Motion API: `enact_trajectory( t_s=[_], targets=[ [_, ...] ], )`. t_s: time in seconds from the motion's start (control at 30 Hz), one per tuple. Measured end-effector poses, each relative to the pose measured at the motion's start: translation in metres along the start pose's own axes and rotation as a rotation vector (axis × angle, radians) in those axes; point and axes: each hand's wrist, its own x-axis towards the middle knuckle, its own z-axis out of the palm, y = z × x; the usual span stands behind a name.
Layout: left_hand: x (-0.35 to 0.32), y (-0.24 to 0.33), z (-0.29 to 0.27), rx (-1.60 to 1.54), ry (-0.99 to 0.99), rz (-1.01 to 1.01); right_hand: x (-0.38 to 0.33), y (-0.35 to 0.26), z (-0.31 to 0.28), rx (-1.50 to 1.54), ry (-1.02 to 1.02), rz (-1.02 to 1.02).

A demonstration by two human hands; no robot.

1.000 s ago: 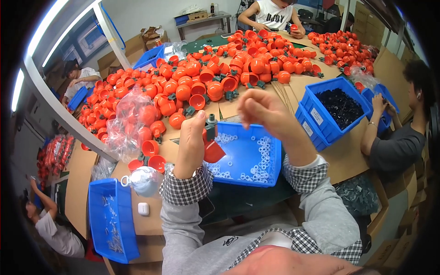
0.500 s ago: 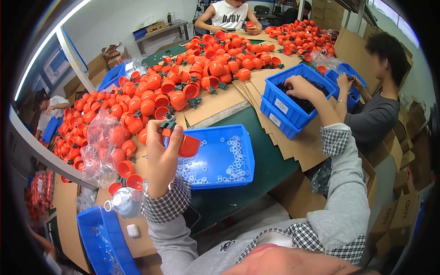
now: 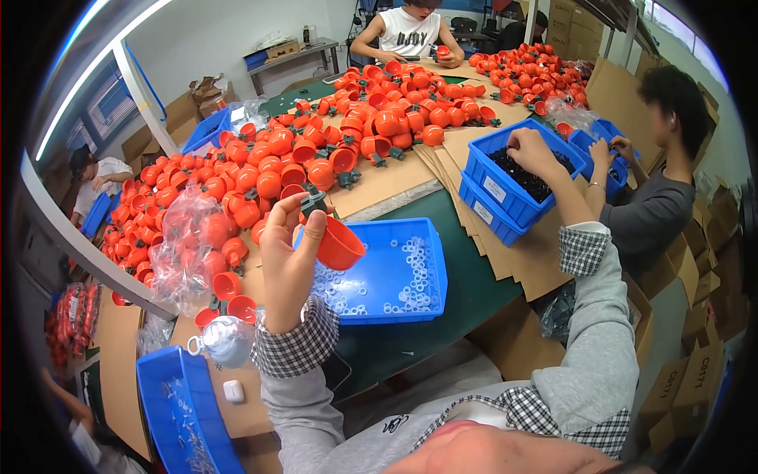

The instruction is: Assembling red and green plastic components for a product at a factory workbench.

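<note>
My left hand grips a red plastic cup by the dark green fitting at its end, between thumb and fingers. The cup hangs tilted over the left end of a blue tray with loose white rings in it. My right hand is over the upper of two stacked blue bins, fingertips bent together at the small black parts inside. What those fingertips hold, if anything, is too small to make out.
A large heap of red cups spreads across the table. Flat cardboard sheets lie under the stacked bins. At lower left are a blue bin of small clear parts, a pale bottle and a white case. Co-workers sit opposite and at right.
The fingers of my right hand have drawn up and together from deeper among the black parts. My left hand still holds the red cup, now turned slightly. The whole view has shifted a little.
</note>
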Motion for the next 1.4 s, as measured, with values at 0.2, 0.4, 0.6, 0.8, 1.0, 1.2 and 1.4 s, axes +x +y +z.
enact_trajectory(
  t_s=[0.2,0.4,0.6,0.8,1.0,1.2,1.4],
  targets=[
    [0.001,-0.005,0.001,0.124,-0.101,0.045,-0.010,-0.045,-0.021,0.707,-0.038,0.043],
    [-0.007,-0.005,0.013,0.115,-0.213,-0.031,-0.046,-0.158,-0.020,1.247,-0.418,-0.286],
    [-0.008,-0.006,0.017,0.138,-0.223,-0.040,-0.063,-0.215,0.009,1.290,-0.422,-0.498],
    [-0.008,0.000,0.012,0.183,-0.230,-0.060,-0.061,-0.225,0.018,1.340,-0.374,-0.502],
    [-0.004,-0.005,0.011,0.212,-0.246,-0.093,-0.055,-0.223,0.020,1.389,-0.431,-0.461],
    [-0.003,-0.015,0.011,0.174,-0.188,-0.059,-0.053,-0.218,0.017,1.334,-0.425,-0.527],
    [-0.005,-0.015,0.011,0.177,-0.185,-0.113,-0.054,-0.215,0.020,1.313,-0.436,-0.535]
  ],
)
